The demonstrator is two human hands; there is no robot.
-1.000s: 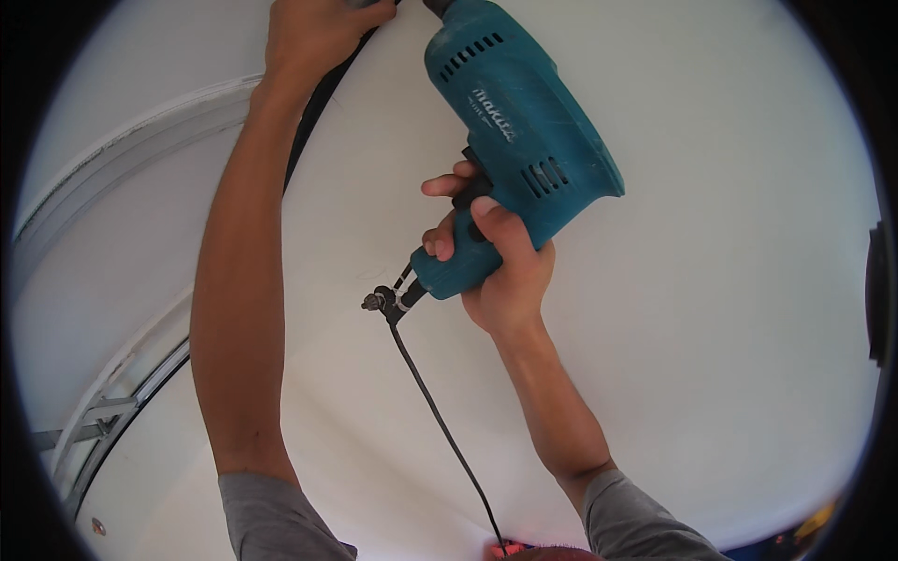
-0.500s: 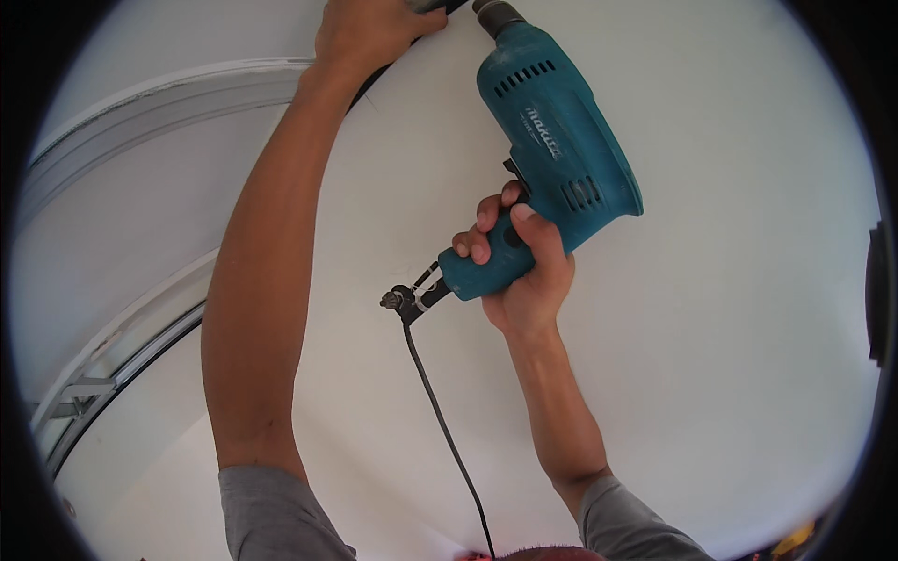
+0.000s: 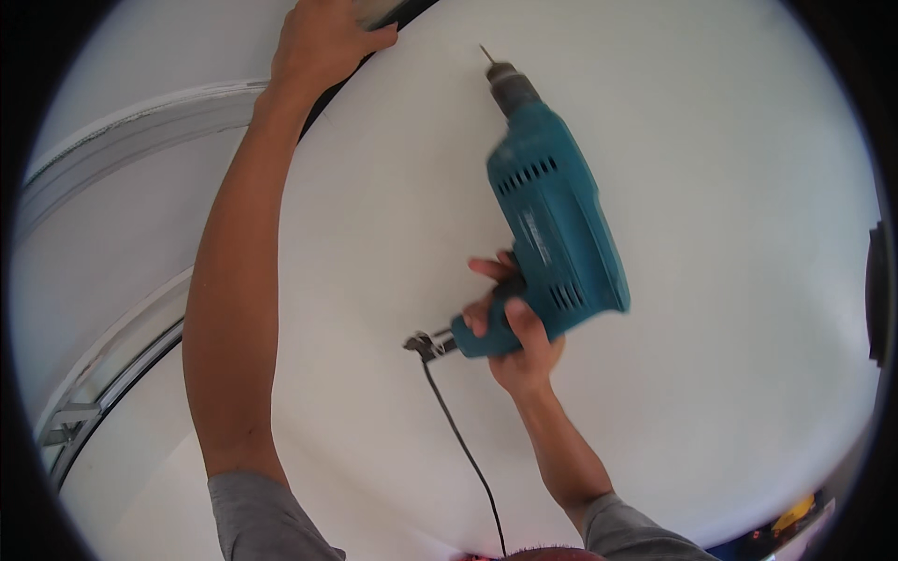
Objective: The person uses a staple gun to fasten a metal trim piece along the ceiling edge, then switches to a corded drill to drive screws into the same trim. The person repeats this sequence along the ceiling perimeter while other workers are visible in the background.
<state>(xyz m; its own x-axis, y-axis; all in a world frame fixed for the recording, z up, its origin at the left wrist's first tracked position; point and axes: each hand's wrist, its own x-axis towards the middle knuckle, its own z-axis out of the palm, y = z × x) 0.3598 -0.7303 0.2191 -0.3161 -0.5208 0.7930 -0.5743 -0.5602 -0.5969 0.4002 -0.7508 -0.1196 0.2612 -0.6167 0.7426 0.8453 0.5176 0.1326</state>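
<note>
My right hand (image 3: 526, 351) is closed round the handle of a teal corded power drill (image 3: 561, 210). One finger stretches out in front of the handle near the trigger. A thin drill bit (image 3: 487, 55) sticks out of the dark chuck, tilted up and slightly left, apart from any surface. A chuck key (image 3: 423, 346) is fastened by the handle's base, where the black cord (image 3: 465, 439) runs down. At the upper left, my left hand (image 3: 325, 42) is on a black strip (image 3: 409, 14), its thumb against it; the other fingers are mostly hidden at the upper edge.
A broad white surface (image 3: 702, 234) lies behind the drill. On the left are curved-looking pale rails (image 3: 140, 126) and a metal frame (image 3: 117, 391). A dark object (image 3: 876, 294) stands at the right rim. Something yellow (image 3: 795, 514) shows at the lower right.
The drill has come lower in the view and turned more upright, bringing its bit into sight. One right-hand finger has straightened off the trigger. My left hand appears further left and slightly lower.
</note>
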